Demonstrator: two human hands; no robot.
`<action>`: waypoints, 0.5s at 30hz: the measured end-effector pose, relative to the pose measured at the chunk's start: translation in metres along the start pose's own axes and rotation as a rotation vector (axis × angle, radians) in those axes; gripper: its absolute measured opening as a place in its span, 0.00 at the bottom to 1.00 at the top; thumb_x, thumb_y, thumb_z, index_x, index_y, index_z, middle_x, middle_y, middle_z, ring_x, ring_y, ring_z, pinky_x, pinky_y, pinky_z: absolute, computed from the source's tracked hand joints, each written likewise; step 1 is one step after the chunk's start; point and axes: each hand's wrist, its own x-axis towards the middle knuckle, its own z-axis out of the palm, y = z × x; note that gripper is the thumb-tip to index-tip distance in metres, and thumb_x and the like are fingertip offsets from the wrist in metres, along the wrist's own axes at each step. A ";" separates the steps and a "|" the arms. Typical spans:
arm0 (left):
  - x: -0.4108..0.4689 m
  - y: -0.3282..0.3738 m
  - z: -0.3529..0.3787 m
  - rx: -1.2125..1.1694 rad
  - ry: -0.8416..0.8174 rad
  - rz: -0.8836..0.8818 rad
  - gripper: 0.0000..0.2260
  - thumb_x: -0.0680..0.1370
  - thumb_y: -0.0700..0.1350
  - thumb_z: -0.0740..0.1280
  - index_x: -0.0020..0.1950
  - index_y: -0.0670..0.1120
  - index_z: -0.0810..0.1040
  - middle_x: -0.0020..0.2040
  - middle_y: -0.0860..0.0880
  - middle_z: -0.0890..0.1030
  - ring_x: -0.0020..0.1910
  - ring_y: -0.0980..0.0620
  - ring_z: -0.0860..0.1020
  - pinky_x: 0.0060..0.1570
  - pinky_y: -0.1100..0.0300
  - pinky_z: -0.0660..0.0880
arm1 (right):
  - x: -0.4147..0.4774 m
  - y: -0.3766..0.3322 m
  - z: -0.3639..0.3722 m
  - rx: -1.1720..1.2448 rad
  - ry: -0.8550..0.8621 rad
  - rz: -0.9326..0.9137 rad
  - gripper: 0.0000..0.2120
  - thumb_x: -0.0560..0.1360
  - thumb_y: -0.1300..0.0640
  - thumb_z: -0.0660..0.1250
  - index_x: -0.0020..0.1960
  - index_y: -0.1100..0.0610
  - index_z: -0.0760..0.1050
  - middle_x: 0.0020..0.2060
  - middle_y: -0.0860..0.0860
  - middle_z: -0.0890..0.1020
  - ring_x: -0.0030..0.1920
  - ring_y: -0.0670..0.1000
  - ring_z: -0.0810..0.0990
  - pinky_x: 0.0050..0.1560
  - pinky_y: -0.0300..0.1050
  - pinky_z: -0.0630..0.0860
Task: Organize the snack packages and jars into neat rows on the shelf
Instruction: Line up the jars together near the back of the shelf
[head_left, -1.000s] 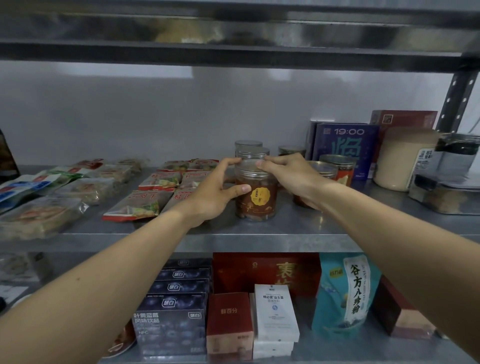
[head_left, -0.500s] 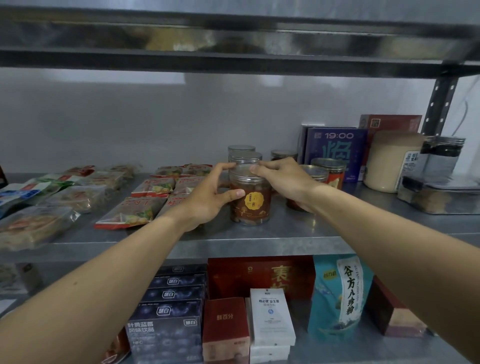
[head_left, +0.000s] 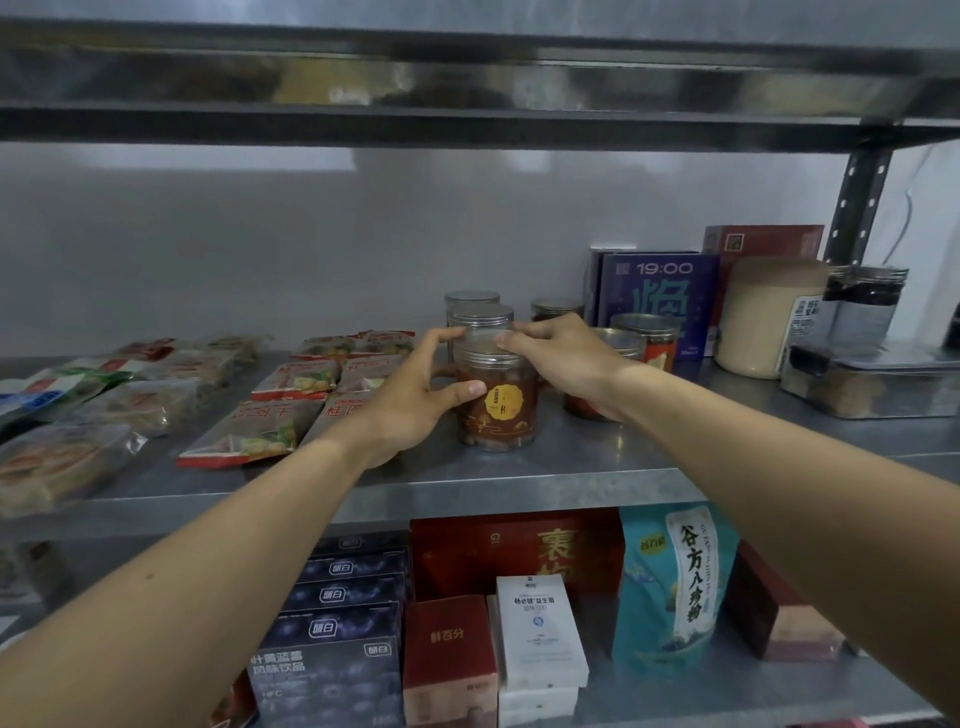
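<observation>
1. The long grey metal shelf held everything.
2. Flat clear snack bags lay in rows on the left.
3. The left hand wrapped around the jar's side.
4. The right hand pinched the lid's rim.
5. The small round clear plastic jar of brown snacks stood upright near the shelf's front, with more jars behind.

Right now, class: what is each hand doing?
Left hand: closed around the front jar.
Right hand: fingertips on that jar's lid.
</observation>
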 end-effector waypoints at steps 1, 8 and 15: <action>0.000 0.000 0.000 0.005 0.001 -0.001 0.27 0.76 0.44 0.69 0.71 0.55 0.63 0.65 0.47 0.74 0.64 0.48 0.74 0.64 0.45 0.73 | 0.000 0.000 0.000 -0.003 -0.002 0.006 0.27 0.76 0.43 0.67 0.70 0.55 0.74 0.64 0.51 0.79 0.64 0.52 0.77 0.65 0.52 0.74; 0.000 0.003 0.003 0.024 -0.011 0.006 0.27 0.76 0.42 0.68 0.72 0.53 0.62 0.65 0.47 0.74 0.64 0.51 0.73 0.64 0.48 0.73 | -0.001 0.000 -0.002 -0.027 0.001 0.006 0.24 0.77 0.43 0.66 0.69 0.54 0.75 0.63 0.52 0.80 0.62 0.53 0.78 0.64 0.52 0.75; 0.000 0.006 0.002 0.066 -0.022 -0.003 0.27 0.76 0.44 0.68 0.73 0.53 0.61 0.66 0.46 0.73 0.65 0.49 0.73 0.64 0.49 0.73 | -0.005 -0.002 -0.001 -0.050 0.001 -0.016 0.22 0.79 0.44 0.64 0.69 0.53 0.75 0.62 0.51 0.81 0.61 0.52 0.79 0.63 0.50 0.75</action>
